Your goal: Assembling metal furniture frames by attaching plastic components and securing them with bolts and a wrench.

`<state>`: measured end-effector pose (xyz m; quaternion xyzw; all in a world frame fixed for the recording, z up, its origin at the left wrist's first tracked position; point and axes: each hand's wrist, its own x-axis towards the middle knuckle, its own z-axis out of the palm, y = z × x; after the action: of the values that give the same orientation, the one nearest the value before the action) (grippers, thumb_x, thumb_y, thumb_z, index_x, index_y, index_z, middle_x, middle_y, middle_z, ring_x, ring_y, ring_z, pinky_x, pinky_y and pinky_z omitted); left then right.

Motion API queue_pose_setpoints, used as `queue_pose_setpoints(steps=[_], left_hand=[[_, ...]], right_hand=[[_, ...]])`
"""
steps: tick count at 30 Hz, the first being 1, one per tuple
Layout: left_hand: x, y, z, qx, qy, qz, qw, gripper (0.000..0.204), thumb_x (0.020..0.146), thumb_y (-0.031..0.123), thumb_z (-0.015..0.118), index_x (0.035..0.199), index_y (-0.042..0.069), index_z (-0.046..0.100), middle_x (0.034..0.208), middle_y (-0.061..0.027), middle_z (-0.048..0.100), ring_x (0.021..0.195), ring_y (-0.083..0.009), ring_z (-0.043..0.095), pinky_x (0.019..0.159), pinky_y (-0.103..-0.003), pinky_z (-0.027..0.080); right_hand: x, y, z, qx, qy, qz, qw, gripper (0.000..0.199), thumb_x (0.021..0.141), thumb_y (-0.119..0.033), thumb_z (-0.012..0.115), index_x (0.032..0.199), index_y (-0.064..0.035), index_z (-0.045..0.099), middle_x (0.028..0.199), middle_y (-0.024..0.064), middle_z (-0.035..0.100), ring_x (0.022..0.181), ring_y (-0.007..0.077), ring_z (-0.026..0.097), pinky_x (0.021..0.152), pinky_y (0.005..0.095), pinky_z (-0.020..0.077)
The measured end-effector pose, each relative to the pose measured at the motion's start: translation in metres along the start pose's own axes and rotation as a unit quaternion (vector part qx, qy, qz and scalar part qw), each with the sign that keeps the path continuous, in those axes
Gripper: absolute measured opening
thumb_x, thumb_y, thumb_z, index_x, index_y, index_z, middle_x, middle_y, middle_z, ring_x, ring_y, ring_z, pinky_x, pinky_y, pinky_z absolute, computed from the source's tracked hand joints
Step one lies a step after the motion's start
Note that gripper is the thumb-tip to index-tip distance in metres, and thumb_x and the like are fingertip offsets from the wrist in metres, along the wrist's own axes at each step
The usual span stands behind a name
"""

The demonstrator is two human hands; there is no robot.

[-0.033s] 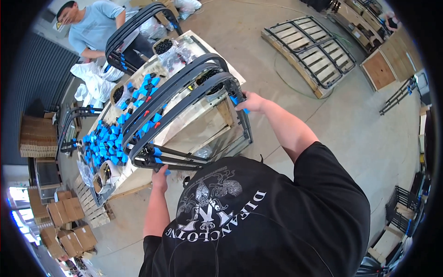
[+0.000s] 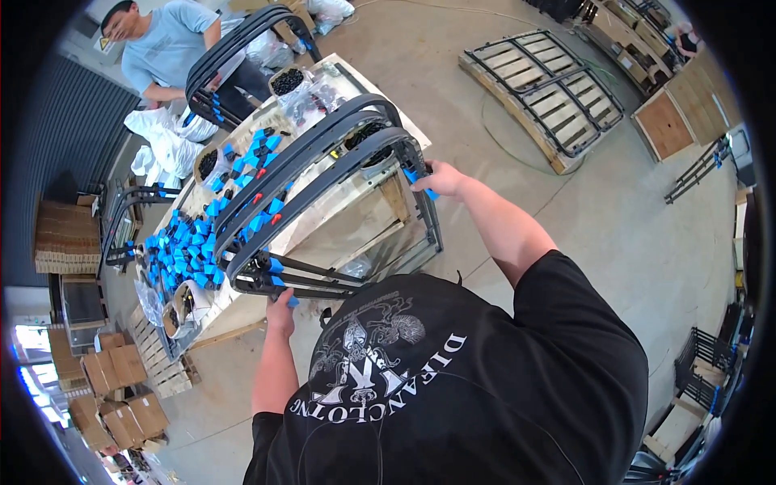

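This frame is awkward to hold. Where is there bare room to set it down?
Bare concrete floor lies open between the workbench and the stacked slatted frames. The bench top is crowded with blue clips, bags and another frame.

Concrete floor (image 2: 485,97): grey, smooth, daylit. Slatted bed frame (image 2: 550,93): lay flat on the floor at upper right. Wooden panel (image 2: 667,125): just beside it. Cardboard boxes (image 2: 113,400): stacked at lower left. Wooden pallet (image 2: 166,372): near the boxes. Dark corrugated wall (image 2: 56,137): stood at left. Black metal frames (image 2: 711,347): leaned at right edge.
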<state>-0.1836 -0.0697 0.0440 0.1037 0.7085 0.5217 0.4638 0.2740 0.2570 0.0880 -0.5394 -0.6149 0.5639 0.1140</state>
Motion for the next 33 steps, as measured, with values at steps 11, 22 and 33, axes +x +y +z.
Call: queue_pose_setpoints(steps=[11,22,33], left_hand=[[0.008,0.021,-0.018,-0.300,-0.033,-0.160,0.940,0.058,0.092,0.058,0.046,0.131,0.017,0.056,0.123,-0.0072,0.063,0.116,-0.0270,0.056,0.104,-0.060,0.036],[0.031,0.000,-0.038,-0.228,-0.113,-0.090,0.963,0.028,0.098,0.044,0.052,0.110,0.020,0.061,0.090,-0.0005,0.059,0.089,-0.0245,0.061,0.084,-0.046,0.051],[-0.013,0.016,-0.008,-0.250,-0.055,-0.122,0.959,0.038,0.094,0.054,0.052,0.095,0.019,0.067,0.083,-0.0057,0.068,0.077,-0.0240,0.064,0.050,-0.039,0.047]], right_hand=[[0.028,-0.008,0.002,0.310,-0.054,0.163,0.935,0.043,0.103,-0.050,0.039,0.113,-0.0179,0.065,0.099,0.0023,0.064,0.089,0.0183,0.055,0.083,0.0456,0.0468],[0.013,-0.010,0.015,0.344,-0.040,0.107,0.932,0.030,0.105,-0.034,0.040,0.111,-0.0215,0.067,0.083,-0.0056,0.059,0.074,0.0102,0.051,0.062,0.0322,0.0410],[0.000,0.013,0.014,0.412,-0.023,0.079,0.907,0.028,0.106,-0.028,0.041,0.115,-0.0163,0.064,0.093,0.0002,0.064,0.080,0.0144,0.058,0.070,0.0346,0.0505]])
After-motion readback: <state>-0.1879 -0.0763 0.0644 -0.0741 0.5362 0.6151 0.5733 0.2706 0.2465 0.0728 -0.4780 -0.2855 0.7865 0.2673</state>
